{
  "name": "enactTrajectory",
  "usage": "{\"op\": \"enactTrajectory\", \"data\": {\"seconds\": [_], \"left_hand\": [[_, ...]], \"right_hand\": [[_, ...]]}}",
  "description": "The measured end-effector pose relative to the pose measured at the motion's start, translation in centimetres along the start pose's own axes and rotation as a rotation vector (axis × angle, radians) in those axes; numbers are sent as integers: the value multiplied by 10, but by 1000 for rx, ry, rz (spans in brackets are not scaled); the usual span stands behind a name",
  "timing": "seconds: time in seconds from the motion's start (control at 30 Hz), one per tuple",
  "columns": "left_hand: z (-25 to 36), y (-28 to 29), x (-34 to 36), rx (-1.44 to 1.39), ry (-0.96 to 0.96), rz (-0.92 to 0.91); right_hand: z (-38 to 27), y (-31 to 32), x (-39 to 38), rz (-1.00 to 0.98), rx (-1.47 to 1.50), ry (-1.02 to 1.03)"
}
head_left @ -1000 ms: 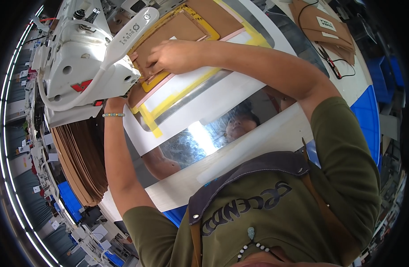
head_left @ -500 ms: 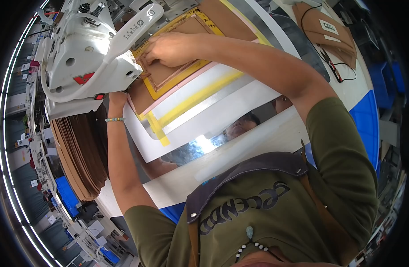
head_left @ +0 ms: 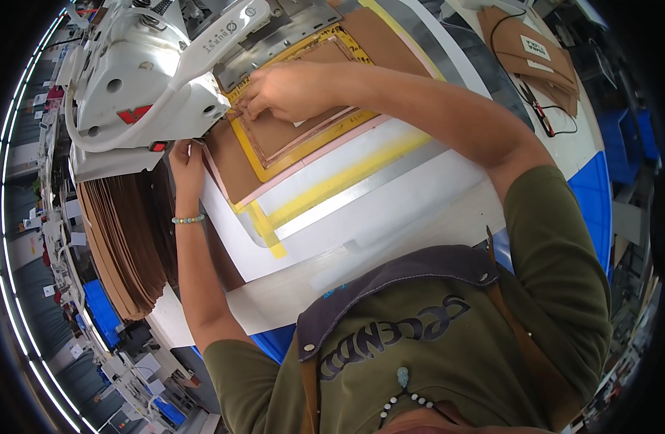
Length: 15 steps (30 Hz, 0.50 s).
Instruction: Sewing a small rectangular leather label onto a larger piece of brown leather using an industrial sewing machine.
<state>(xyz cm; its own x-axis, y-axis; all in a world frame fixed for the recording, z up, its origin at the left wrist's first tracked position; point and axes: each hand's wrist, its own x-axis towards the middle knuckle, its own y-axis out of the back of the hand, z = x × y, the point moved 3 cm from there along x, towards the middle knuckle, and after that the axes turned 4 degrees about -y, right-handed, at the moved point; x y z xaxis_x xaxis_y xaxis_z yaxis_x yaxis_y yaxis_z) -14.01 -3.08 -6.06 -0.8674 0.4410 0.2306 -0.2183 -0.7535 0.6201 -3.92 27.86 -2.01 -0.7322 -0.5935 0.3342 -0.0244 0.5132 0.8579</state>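
Observation:
A white sewing machine [head_left: 137, 94] stands at the upper left. Beside its head lies a flat template with a yellow frame [head_left: 303, 155], brown sheet material [head_left: 238, 163] around it and a narrower brown border [head_left: 293, 146] inside it. My right hand [head_left: 293, 90] rests over the frame, fingers bent and bunched at its left side near the machine head; what lies under the fingertips is hidden. A bit of white shows beneath that palm. My left hand [head_left: 186, 159] is curled at the template's left edge, just below the machine head, and whatever it pinches cannot be made out.
A thick stack of brown sheets [head_left: 123, 246] sits left of my left forearm. Under the template is a white sheet [head_left: 238, 246] with yellow tape [head_left: 264, 228]. At the upper right lie brown cut pieces [head_left: 528, 50] and red-handled snips [head_left: 541, 116]. Blue bins [head_left: 593, 210] stand beyond the table's right edge.
The template and white sheet have slid toward me and slightly right, covering the shiny metal surface seen before. My right hand has shifted slightly right; my left hand now shows from under the machine head.

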Motion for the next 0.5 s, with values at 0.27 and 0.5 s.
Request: {"op": "enactTrajectory", "data": {"seconds": [0.27, 0.5], "left_hand": [[68, -17, -23, 92, -295, -62], [113, -19, -56, 320, -465, -70]], "right_hand": [[-9, 4, -20, -24, -77, 45], [-8, 68, -76, -206, -323, -391]]}}
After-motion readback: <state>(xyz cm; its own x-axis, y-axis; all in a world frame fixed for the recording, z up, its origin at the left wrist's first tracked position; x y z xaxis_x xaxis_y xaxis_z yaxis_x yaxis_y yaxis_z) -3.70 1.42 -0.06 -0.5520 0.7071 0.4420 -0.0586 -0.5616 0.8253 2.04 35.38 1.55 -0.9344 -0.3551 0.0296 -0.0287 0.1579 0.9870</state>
